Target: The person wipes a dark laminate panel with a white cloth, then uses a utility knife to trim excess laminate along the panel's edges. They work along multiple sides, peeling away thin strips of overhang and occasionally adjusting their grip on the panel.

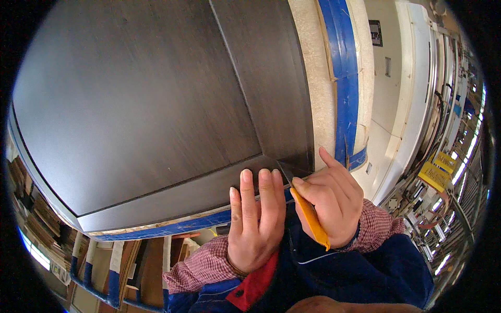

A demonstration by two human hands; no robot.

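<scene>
A large dark brown wood panel (151, 99), framed like a cabinet door, lies flat before me. My left hand (257, 219) rests on the near strip of its frame, fingers stretched out and nothing held. My right hand (331, 203) is closed round a yellow-handled cutter knife (311, 219). The thin blade reaches from the handle to the frame's near right corner, by the mitred joint. Whether the tip touches the wood I cannot tell. My right index finger points up past the panel's edge.
Under the panel is a pale padded worktop with blue tape (345, 88) along its edges. A white cabinet-like surface (391, 104) stands to the right. Blue-and-white rails (114, 276) and stacked boards lie below left. A yellow sign (436, 175) shows at far right.
</scene>
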